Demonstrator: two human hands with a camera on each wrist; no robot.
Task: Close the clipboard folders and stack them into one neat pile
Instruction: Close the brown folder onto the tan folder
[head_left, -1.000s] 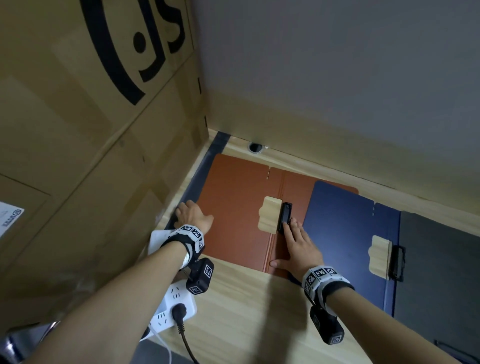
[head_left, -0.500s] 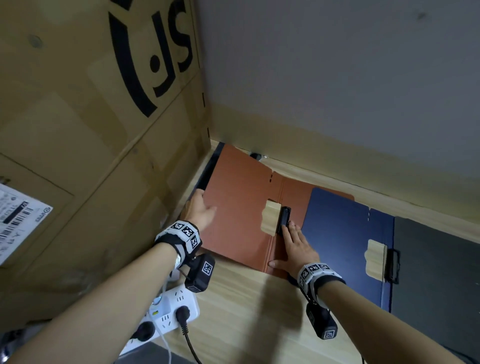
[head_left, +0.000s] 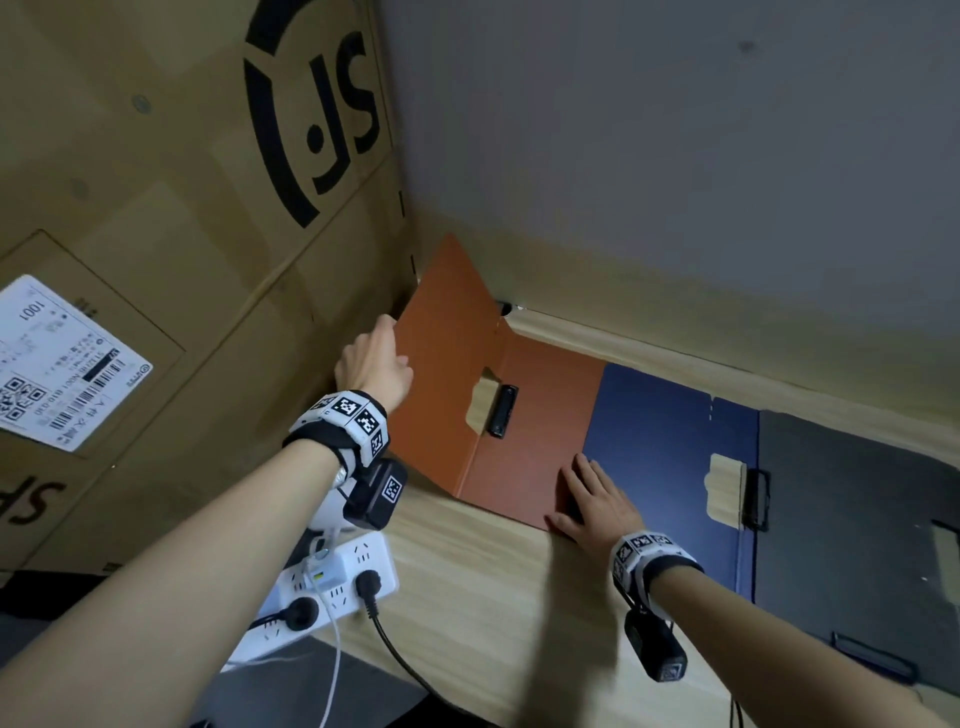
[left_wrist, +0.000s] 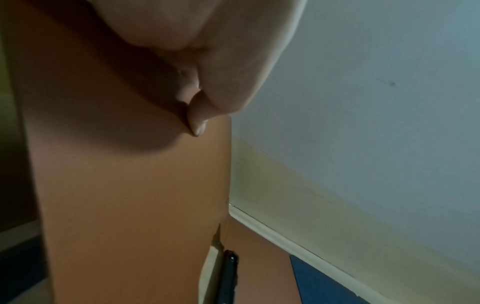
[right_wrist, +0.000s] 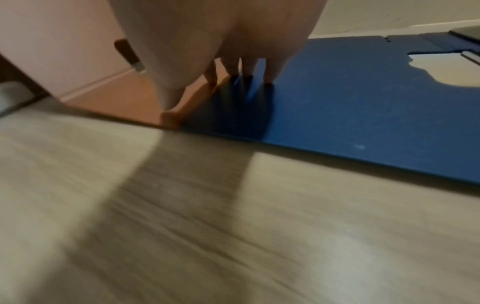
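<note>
The left hand (head_left: 373, 364) grips the orange folder's (head_left: 524, 462) raised cover (head_left: 441, 374) at the worktop's far left to fold it shut, while the flat, released right hand (head_left: 597, 501) pins its base beside the blue folder (head_left: 654, 441).

- Your left hand (head_left: 373, 364) is at the outer edge of the leftmost folder's (head_left: 524, 431) raised cover, which stands tilted beside the cardboard box (head_left: 156, 208) on your left
- That folder's other half lies flat on the table (head_left: 467, 587), against the back wall
- Your right hand (head_left: 597, 501) rests flat across the seam where this folder meets the second folder (head_left: 660, 457) to its right (the second one overlaps it)
- A third folder (head_left: 852, 519) lies rightmost
- The power strip (head_left: 332, 587) sits at the table's near left edge
</note>
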